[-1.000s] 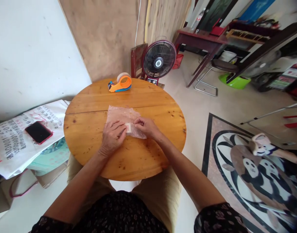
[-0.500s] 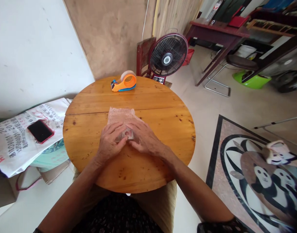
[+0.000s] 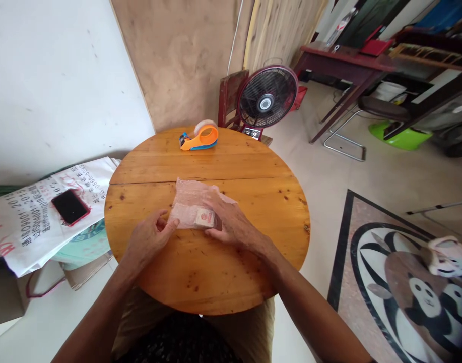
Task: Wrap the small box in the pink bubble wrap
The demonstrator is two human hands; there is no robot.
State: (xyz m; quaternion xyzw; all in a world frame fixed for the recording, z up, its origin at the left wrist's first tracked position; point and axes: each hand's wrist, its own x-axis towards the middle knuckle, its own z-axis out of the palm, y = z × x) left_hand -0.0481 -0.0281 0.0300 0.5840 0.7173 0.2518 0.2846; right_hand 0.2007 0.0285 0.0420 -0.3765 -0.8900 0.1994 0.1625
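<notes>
A sheet of clear, pinkish-looking bubble wrap lies on the round wooden table. On its near right part sits a small pale box with a red mark on top, seemingly under a layer of the wrap. My right hand grips the box from its right side, thumb at the near edge and fingers over the far side. At the left edge of the wrap is my left hand, its fingers curled and its thumb on the wrap's near left corner. The fingertips beneath are partly hidden.
An orange and blue tape dispenser stands at the table's far side. Behind it are a fan and a wooden chair. To the left, a phone lies on a printed white sack.
My left hand has moved off the box, leftward to the edge of the bubble wrap. My right hand stays at the box, whose top shows more. The view has shifted slightly.
</notes>
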